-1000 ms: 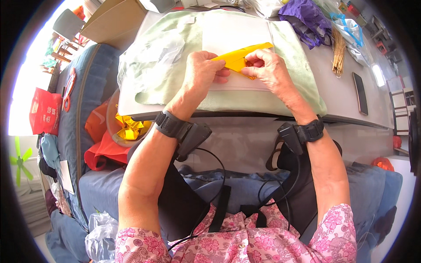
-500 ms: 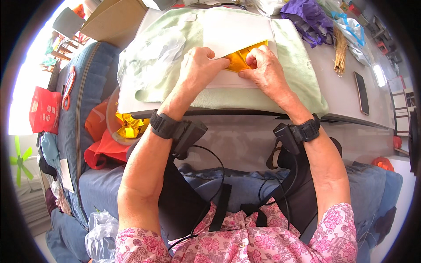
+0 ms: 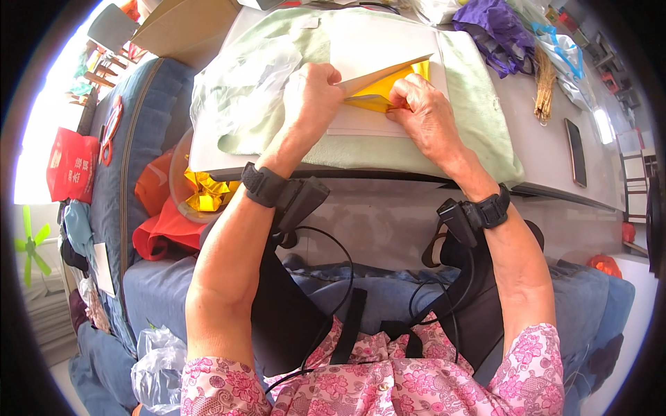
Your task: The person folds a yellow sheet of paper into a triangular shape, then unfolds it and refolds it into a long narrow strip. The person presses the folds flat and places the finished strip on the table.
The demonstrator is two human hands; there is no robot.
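You have your left hand [image 3: 313, 90] pinching the left end of a yellow foil-like sheet [image 3: 380, 87] between thumb and fingers. Your right hand [image 3: 420, 105] has its fingers bent, the thumb and fingertips pinching the sheet's lower edge toward its right side; the exact fingertip contact is partly hidden. The yellow sheet is between your two hands, partly folded, with a dull flap raised along its far side. It is above a white sheet [image 3: 374, 38], which lies on a pale green cloth [image 3: 482, 104] on the table [image 3: 538, 156]. A clear plastic bag [image 3: 239, 87] rests on the cloth near your left hand. Beyond the table's near edge, on your left, a transparent container [image 3: 179, 182] holds crumpled-looking gold pieces [image 3: 208, 194]. A phone [image 3: 575, 152] lies on the table, well apart from your right hand.
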